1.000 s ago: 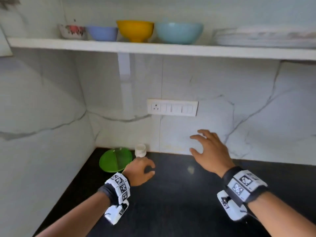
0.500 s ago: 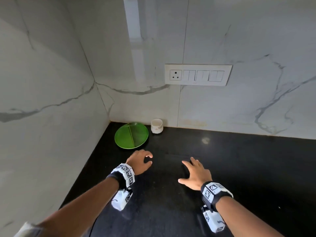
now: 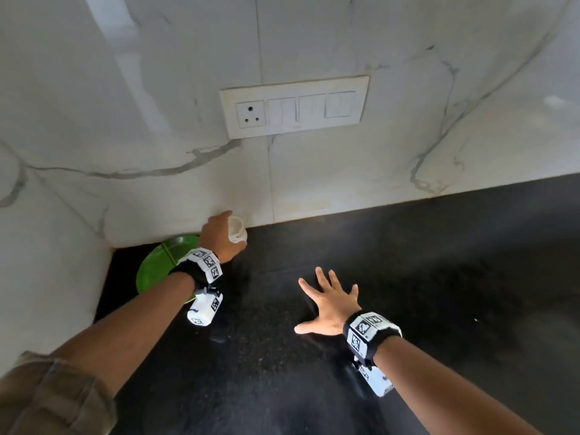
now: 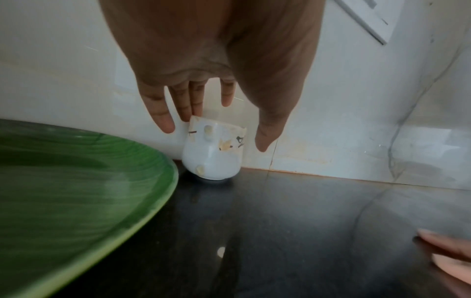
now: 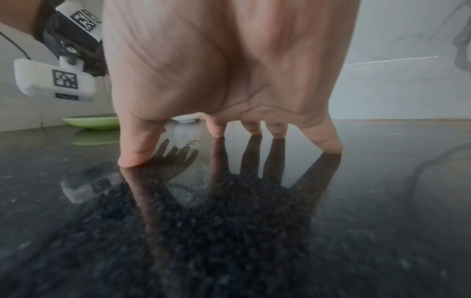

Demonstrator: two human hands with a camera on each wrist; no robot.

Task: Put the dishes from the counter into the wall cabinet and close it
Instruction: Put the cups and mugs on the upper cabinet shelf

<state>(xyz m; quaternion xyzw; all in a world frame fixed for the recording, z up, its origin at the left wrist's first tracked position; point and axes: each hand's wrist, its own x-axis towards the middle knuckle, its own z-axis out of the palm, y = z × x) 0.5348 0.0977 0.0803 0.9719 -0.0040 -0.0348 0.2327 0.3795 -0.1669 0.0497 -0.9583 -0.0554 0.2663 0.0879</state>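
1. Moved the left hand forward since half a second earlier, from mid-counter to the white cup by the back wall; spread the right hand wider on the black counter.
2. Bracketed the cup with extended fingers on one side of the rim and the thumb just off the other, probably to lift it one-handed. Had not yet closed the grip. Tipped the cup a little toward the wall.
3. Rested the right hand with fingers splayed and released, tips touching the stone, holding nothing; judged as bracing for the long reach.
4. Left the green plate in the corner, just beside the cup and partly under the left wrist.
5. Looked into both: nothing visible on the plate's exposed part; cup apparently empty from the head view, though hard to tell.
6. Could not see the wall cabinet; both dishes not yet stored.
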